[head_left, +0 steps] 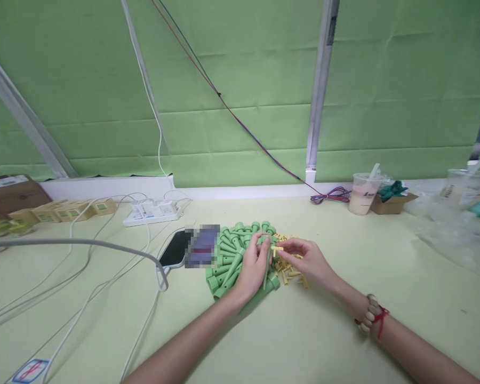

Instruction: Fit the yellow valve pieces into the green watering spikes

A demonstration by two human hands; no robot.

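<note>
My left hand (254, 265) is closed around a green tapered plastic piece (267, 269), whose narrow end points down toward me. Between the thumb and fingers of my right hand (307, 261) is a small yellow T-shaped plastic piece (277, 249), close beside the green one; whether the two touch I cannot tell. Under and left of my left hand lies a heap of similar green tapered pieces (228, 260), with wide collars and small holes. Loose small yellow pieces (292, 274) are piled beneath my right hand, which partly hides them.
Left of the heap are a phone (176, 249) and a blurred dark rectangle (202, 246). White cables run across the left side to a power strip (152, 212). At the back right stand a drink cup (362, 194), a small cardboard box (390, 204) and clear plastic bags (450, 229).
</note>
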